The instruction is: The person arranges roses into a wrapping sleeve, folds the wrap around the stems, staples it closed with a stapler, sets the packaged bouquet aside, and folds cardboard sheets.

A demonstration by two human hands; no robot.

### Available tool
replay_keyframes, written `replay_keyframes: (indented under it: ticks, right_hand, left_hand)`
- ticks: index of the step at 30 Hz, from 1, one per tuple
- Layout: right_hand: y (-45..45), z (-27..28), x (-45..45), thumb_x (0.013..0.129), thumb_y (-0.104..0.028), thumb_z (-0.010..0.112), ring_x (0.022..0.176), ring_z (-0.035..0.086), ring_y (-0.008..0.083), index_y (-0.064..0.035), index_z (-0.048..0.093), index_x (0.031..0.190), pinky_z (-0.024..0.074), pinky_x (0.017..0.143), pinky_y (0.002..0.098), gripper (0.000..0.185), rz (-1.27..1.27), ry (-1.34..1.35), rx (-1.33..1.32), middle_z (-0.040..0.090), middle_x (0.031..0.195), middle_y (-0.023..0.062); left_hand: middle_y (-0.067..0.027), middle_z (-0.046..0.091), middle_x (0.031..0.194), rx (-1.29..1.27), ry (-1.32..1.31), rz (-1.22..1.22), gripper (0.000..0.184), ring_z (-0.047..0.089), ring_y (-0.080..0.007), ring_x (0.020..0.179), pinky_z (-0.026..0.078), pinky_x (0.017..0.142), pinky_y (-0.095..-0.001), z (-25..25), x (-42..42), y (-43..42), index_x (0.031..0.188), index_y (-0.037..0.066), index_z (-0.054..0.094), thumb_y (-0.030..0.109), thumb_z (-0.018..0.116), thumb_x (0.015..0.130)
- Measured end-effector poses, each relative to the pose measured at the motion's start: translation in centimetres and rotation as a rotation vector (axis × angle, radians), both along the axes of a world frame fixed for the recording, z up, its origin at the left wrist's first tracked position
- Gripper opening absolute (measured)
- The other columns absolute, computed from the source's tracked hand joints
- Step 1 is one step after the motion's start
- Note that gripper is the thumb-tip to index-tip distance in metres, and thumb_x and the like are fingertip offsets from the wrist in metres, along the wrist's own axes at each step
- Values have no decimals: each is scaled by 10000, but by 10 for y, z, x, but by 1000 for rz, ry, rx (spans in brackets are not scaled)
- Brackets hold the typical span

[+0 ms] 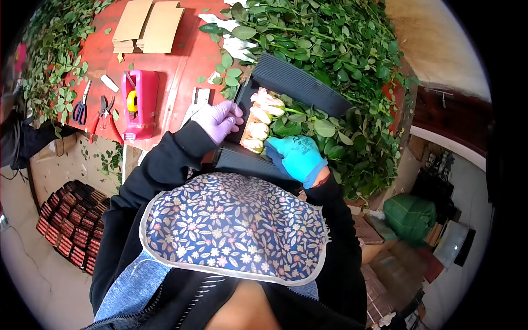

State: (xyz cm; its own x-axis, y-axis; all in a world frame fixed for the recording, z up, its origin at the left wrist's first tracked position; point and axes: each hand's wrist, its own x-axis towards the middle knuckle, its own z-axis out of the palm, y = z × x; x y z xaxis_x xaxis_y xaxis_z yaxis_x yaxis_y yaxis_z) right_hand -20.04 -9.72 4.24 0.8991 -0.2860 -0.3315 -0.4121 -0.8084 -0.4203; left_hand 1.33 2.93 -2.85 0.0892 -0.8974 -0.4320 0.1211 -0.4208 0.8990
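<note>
A row of pale pink and cream roses lies in a black ribbed tray, heads to the left, with a strip of brown cardboard beside them. My left hand, in a lilac glove, is closed at the tray's left side, next to the cardboard; whatever its fingers hold is hidden. My right hand, in a turquoise glove with a dark blue palm, curls at the neck of the nearest rose. Its fingertips are partly hidden against the bloom. The leafy stems stretch off to the right.
Cut leafy stems pile up at the right and back of the red table. On the left are a pink tape dispenser, red-handled pliers, scissors and cardboard sheets. A white glove lies behind the tray.
</note>
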Motion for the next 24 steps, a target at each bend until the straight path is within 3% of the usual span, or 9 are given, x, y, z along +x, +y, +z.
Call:
replay_keyframes:
  ticks: [11, 13, 14, 15, 17, 18, 19, 24]
  right_hand:
    - [2, -8, 0, 874, -210, 630, 638, 637, 341, -104, 647, 917, 488, 560, 457, 115, 13, -73, -40, 637, 691, 125]
    - [1, -12, -1, 863, -206, 630, 638, 638, 337, -105, 645, 913, 488, 561, 452, 113, 30, -101, -4, 638, 690, 126]
    - [0, -11, 1, 863, -206, 630, 638, 638, 337, -105, 645, 913, 488, 561, 452, 113, 3, -113, -7, 638, 690, 126]
    - [-1, -6, 3, 847, -205, 630, 652, 648, 331, -104, 641, 900, 495, 580, 460, 114, 18, -37, 3, 653, 713, 114]
    - [-1, -6, 2, 832, -203, 630, 667, 658, 325, -103, 638, 887, 501, 598, 468, 115, -8, 28, 12, 667, 735, 102]
    - [-2, -9, -1, 828, -206, 632, 677, 661, 325, -102, 638, 874, 505, 607, 467, 113, 0, -19, 40, 668, 734, 102]
    - [-2, -11, -3, 825, -208, 634, 688, 664, 324, -101, 638, 861, 508, 615, 466, 112, 12, -65, 67, 668, 734, 103]
    - [-5, -15, -7, 830, -229, 635, 719, 671, 323, -104, 657, 871, 519, 639, 459, 134, -2, -70, 73, 675, 752, 101]
  left_hand:
    - [-50, 659, 999, 84, 138, -12, 208, 640, -97, 802, 534, 744, -249, 2, -8, -2, 1144, 52, 565, 2, 454, 975]
    - [-37, 657, 819, -47, -16, 15, 114, 624, -83, 696, 531, 651, -254, 0, -9, -1, 1030, 32, 607, 11, 579, 921]
    - [-59, 648, 763, -167, -361, -113, 167, 633, -108, 647, 515, 599, -266, 17, -2, -2, 1023, 36, 628, 20, 658, 860]
    - [-49, 635, 787, -250, -457, -146, 260, 610, -144, 633, 507, 637, -293, 22, -1, -4, 1039, 41, 665, 99, 755, 802]
    - [-74, 616, 766, -440, -727, -284, 387, 609, -229, 664, 501, 643, -343, 36, -4, -12, 1082, 71, 668, 221, 811, 755]
    - [-79, 613, 789, -476, -781, -338, 485, 608, -272, 726, 498, 665, -381, 38, -7, -13, 1129, 96, 660, 302, 822, 720]
    - [-79, 623, 865, -506, -874, -402, 546, 627, -268, 792, 511, 697, -385, 45, -9, -16, 1188, 102, 627, 293, 818, 713]
    - [-130, 636, 1014, -472, -916, -597, 523, 647, -318, 906, 535, 765, -389, 46, -16, -31, 1201, 64, 582, 233, 780, 747]
